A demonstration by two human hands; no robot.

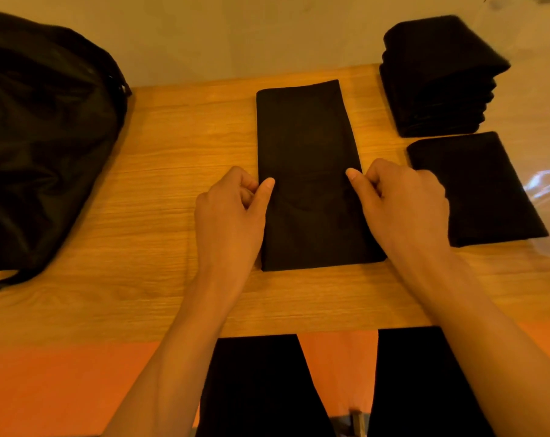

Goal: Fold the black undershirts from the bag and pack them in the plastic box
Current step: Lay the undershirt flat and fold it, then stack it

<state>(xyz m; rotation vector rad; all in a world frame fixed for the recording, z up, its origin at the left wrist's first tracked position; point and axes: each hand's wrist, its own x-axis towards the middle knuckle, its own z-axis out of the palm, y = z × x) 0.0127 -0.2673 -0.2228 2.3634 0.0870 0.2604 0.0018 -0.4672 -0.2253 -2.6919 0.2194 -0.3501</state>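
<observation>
pinching undershirt (pixel 308 146) at its long edges, left hand (pixel 229 216) on left, right hand (pixel 403 206) on right | lying mid table (pixel 172 152), long axis pointing away from body (gripping about mid-length, both hands equally near)

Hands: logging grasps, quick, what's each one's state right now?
Left hand: pinches the left edge of the folded undershirt.
Right hand: pinches its right edge.

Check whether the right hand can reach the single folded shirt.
Probably yes: the single folded shirt lies just right of the right hand, nothing visible between; but its fingers pinch the long undershirt and must release first.
</observation>
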